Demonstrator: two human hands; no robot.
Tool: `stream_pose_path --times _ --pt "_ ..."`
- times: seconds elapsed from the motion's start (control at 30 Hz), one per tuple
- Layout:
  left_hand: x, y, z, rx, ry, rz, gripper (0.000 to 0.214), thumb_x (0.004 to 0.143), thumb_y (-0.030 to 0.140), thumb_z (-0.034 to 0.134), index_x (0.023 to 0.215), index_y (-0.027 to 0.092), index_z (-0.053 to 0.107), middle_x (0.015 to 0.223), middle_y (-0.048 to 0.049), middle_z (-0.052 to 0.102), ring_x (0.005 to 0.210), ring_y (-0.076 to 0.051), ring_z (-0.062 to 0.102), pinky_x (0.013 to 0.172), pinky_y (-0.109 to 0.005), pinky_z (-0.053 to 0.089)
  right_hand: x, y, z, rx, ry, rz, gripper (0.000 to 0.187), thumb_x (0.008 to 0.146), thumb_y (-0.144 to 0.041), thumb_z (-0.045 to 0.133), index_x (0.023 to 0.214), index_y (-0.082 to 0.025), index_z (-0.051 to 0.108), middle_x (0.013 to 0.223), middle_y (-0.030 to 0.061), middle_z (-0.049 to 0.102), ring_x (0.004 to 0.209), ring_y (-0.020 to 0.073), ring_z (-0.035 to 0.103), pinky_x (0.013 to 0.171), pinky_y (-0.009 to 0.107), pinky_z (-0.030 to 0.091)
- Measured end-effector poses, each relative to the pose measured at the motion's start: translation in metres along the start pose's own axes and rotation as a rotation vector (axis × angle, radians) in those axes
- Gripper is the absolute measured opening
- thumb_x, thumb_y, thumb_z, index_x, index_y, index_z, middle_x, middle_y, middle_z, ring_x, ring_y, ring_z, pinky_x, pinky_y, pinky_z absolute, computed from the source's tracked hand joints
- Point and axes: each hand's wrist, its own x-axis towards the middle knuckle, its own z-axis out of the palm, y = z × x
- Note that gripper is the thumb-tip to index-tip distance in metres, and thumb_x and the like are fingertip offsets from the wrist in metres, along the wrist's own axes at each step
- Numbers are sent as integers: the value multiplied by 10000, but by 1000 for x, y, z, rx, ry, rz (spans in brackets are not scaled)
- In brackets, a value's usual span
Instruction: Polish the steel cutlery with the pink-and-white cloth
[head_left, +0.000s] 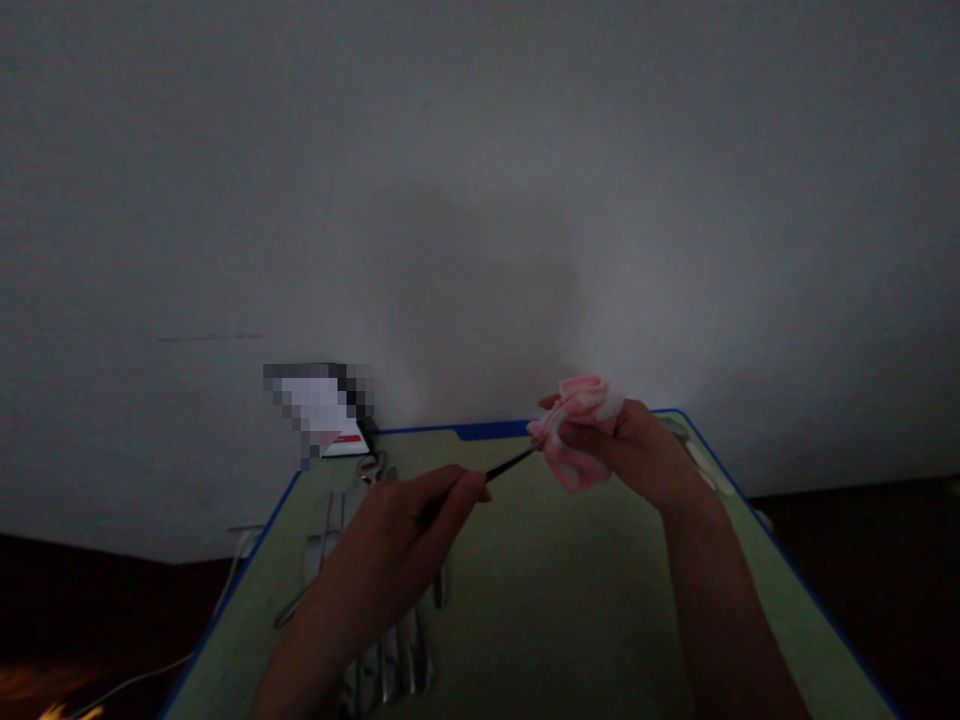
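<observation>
My left hand [427,520] is closed round a thin, dark-looking piece of cutlery [511,463], which slants up to the right. A crumpled pink and white cloth [581,435] is bunched over its far end, so I cannot tell what kind of cutlery it is. The cloth is pinched in my right hand [637,450], thumb on the near side. Both hands are above the table. Below and beside my left forearm lies metal cutlery [390,665], several pieces side by side, partly hidden by the arm.
The light green table [555,600] has a blue edge and stands against a grey wall [480,200]. A partly blurred screen or sign [349,445] leans at the back left corner. Pale and metal utensils [705,468] lie at the right edge. A white cable [142,680] hangs at left.
</observation>
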Motion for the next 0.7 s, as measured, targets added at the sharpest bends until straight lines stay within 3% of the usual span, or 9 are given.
stream_pose_path --times 0.1,0.23,0.37,0.7 --pt "-1 -2 -3 80 -56 22 322 847 388 431 793 203 690 503 41 573 455 -104 488 464 -185 356 -2 2 -5 -77 -101 35 236 749 -290 630 965 -200 654 955 42 698 861 161 652 817 325 504" --pt "-3 -5 -5 167 -82 31 356 850 393 426 677 177 651 500 37 549 467 -96 480 461 -181 330 -4 5 -8 -166 -205 83 249 724 -298 653 958 -216 662 920 33 705 841 182 656 778 330 512" --pt "-4 -6 -4 231 -96 27 380 853 421 430 639 174 622 484 40 517 465 -93 480 457 -183 313 -5 5 -9 -293 -264 43 190 720 -298 654 896 -231 678 893 18 703 810 184 650 749 329 512" --pt "-3 -3 -3 253 -73 17 390 852 450 428 640 180 613 480 42 518 460 -95 495 471 -192 327 -5 5 -8 -197 -235 24 217 721 -265 649 937 -257 668 911 6 695 840 177 651 789 338 515"
